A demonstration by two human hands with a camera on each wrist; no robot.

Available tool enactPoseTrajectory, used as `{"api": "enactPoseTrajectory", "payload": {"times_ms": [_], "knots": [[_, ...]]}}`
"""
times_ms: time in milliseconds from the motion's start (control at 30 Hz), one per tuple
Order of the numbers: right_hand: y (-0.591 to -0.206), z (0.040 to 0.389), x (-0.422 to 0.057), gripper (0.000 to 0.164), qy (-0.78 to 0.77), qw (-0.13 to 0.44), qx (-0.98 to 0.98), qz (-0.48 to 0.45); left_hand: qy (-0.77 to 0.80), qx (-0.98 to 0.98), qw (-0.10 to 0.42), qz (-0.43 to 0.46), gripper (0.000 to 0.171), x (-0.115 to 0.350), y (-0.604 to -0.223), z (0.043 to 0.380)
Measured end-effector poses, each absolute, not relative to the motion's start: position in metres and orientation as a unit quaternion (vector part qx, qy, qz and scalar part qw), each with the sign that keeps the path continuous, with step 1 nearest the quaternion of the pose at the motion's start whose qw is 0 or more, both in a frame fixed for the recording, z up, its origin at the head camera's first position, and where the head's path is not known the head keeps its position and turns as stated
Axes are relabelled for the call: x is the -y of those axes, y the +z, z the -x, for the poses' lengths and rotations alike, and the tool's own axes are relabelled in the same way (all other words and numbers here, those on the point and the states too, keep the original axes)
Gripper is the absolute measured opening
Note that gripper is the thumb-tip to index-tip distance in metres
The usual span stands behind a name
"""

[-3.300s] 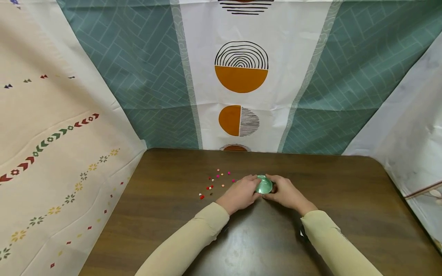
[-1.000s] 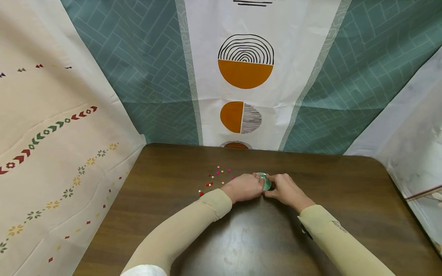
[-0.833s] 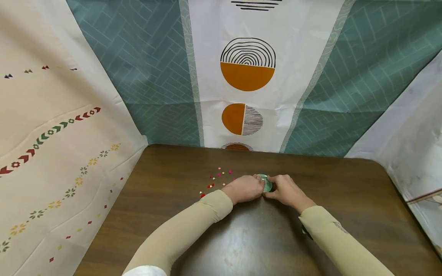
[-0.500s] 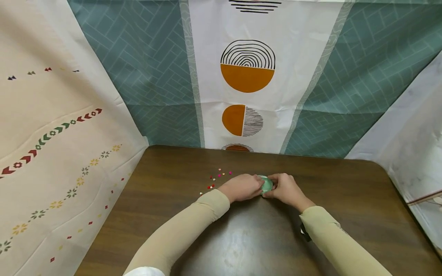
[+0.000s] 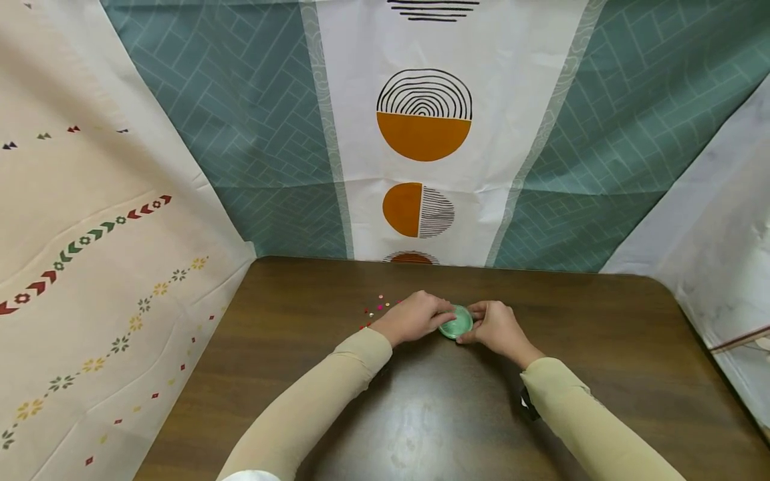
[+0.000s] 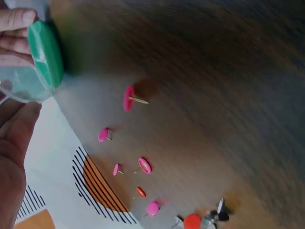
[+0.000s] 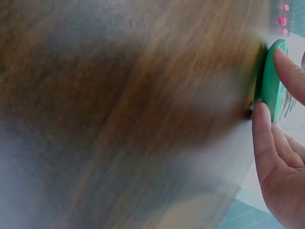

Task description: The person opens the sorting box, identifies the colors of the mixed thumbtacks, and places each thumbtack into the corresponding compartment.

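A small round container with a green base (image 6: 46,55) and a clear lid (image 6: 21,81) sits near the middle of the table in the head view (image 5: 457,325). From the right, my right hand (image 5: 500,331) grips its rim between thumb and fingers. My left hand (image 5: 415,317) lies at the left side, thumb and fingers pinching the clear lid's edge. Whether the lid is apart from the base I cannot tell. Several pushpins lie left of the container, the nearest a pink thumbtack (image 6: 127,98); my left hand and forearm partly hide them in the head view.
A brown wooden table (image 5: 289,300) extends around the container. Patterned cloth (image 5: 415,167) hangs behind its far edge, with more cloth at the sides. In the left wrist view, a red thumbtack (image 6: 192,221) lies among silver ones.
My left wrist has turned and the hand has shifted slightly left and back, uncovering more of the container's top. The right hand keeps its grip. The view has shifted slightly.
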State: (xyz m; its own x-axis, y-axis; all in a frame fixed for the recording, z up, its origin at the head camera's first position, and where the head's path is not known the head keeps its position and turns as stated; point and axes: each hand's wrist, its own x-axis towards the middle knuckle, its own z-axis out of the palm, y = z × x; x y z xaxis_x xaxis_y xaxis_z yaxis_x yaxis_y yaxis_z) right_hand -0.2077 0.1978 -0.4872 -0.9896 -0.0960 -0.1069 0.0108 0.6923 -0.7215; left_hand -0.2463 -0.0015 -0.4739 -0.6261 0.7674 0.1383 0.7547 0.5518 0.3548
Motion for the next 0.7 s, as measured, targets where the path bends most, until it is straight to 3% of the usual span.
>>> {"api": "enactPoseTrajectory", "payload": {"times_ms": [233, 700], "knots": [[-0.491, 0.206, -0.198, 0.070, -0.403, 0.061, -0.913, 0.025, 0.284, -0.893, 0.033, -0.347, 0.032, -0.001, -0.472, 0.253], [-0.492, 0.204, -0.196, 0.058, -0.361, 0.037, -0.930, 0.065, 0.415, -0.880, 0.017, -0.231, 0.024, -0.006, -0.474, 0.260]]}}
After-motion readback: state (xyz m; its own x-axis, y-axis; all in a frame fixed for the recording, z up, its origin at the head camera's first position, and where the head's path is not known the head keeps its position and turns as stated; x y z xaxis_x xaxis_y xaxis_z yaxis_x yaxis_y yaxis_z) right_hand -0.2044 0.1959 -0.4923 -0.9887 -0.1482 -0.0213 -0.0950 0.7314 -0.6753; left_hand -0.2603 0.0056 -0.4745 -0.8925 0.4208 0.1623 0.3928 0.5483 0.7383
